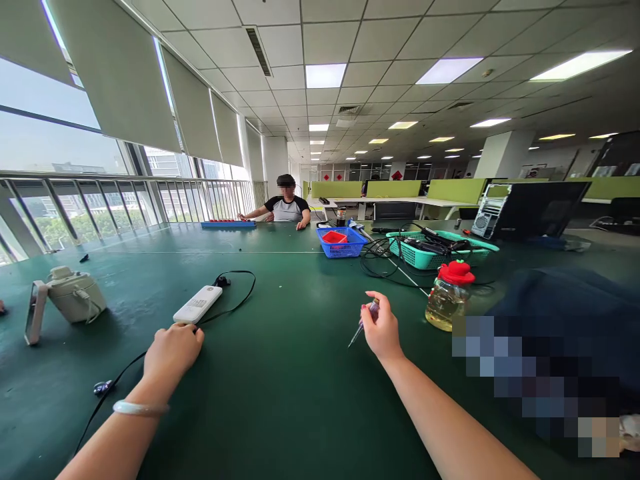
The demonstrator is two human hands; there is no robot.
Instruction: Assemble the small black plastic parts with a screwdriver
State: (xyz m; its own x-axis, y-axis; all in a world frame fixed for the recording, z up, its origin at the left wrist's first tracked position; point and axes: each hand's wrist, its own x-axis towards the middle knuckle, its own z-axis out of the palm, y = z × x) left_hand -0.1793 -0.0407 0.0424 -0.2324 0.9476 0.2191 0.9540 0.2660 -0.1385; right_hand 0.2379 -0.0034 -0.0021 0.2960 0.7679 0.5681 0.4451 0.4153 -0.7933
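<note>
A broad green table [270, 413] filled most of the room in front of me, with a person [287, 212] seated at its far end, one arm stretched toward a long blue tray [229, 225]. A black computer case [535, 210] stood at the far right, and dark cloth [555, 297] lay heaped nearer. Left of the case sat a teal basket [417, 256] of black cables, beside a smaller blue basket [341, 251] holding a red container [334, 237]. A red-lidded jar [447, 310] of yellowish liquid stood right of the worker's hands, which were well apart. The left hand [173, 350], palm down, met the near end of a white slab-shaped device [199, 304] on the table; whether it gripped, I couldn't tell. The right hand [383, 327], raised between that device and the jar, pinched a slim screwdriver [355, 335] by its purplish handle, tip slanting down to the left.
</note>
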